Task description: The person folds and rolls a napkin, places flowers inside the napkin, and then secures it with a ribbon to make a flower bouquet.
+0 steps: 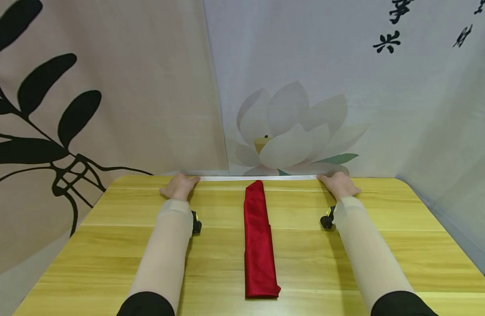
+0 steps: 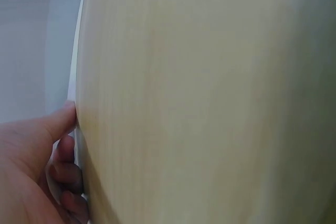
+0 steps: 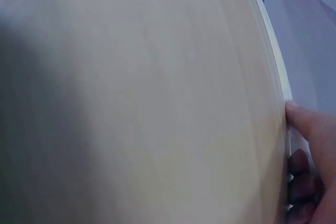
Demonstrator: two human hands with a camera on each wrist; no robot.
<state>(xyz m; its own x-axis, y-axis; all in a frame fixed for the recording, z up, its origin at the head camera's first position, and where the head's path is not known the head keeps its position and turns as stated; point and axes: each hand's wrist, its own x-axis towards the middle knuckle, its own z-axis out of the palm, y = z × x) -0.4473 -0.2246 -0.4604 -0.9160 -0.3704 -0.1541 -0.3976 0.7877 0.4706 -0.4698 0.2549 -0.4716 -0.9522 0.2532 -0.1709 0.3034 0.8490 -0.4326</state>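
Note:
Both arms reach across the wooden table. At its far edge, left of centre, my left hand (image 1: 180, 186) pinches one end of a thin white strip (image 1: 258, 178). My right hand (image 1: 339, 184) pinches the other end, so the strip runs straight along the edge between the thumbs. In the left wrist view, the left thumb (image 2: 64, 119) lies on the strip with the other fingers curled below it. Likewise, the right thumb (image 3: 298, 114) presses the strip in the right wrist view. What the strip is made of cannot be told.
A long folded red cloth (image 1: 260, 245) lies lengthwise on the wooden table (image 1: 222, 272), between the forearms. Behind the table hangs a pale curtain (image 1: 155, 87) printed with dark leaves, a lotus flower and characters. Another stretch of curtain (image 1: 456, 131) borders the right side.

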